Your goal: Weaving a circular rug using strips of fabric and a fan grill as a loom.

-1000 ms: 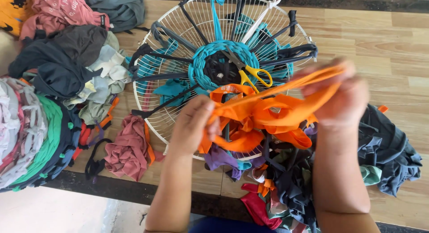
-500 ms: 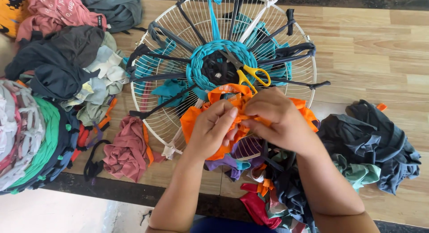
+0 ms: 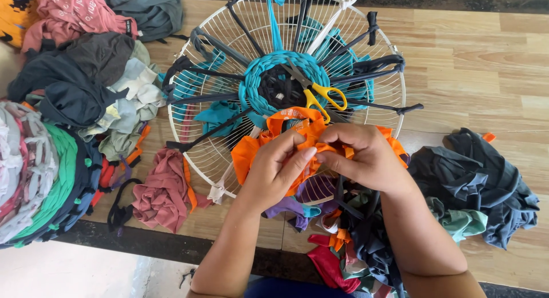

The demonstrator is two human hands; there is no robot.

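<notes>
My left hand [image 3: 278, 168] and my right hand [image 3: 366, 156] are close together, both pinching a bunched piece of orange cloth [image 3: 251, 152] in front of me. The cloth hangs over the near rim of a round white wire fan guard [image 3: 386, 84] lying flat on the wooden floor. Dark and teal cloth strips are tied across the guard like spokes, with a teal woven ring [image 3: 254, 75] around its dark centre. Yellow-handled scissors [image 3: 321, 95] rest on the guard just beyond my hands.
Heaps of cloth scraps surround the guard: dark, grey and pink pieces at left [image 3: 86, 75], a maroon clump [image 3: 163, 189], rolled coloured strips at far left [image 3: 40, 178], a dark pile at right [image 3: 480, 178], mixed scraps under my wrists [image 3: 343, 246].
A second ago my hands held the orange cloth stretched wide apart. They have come together and gathered it into a bunch at the guard's near rim.
</notes>
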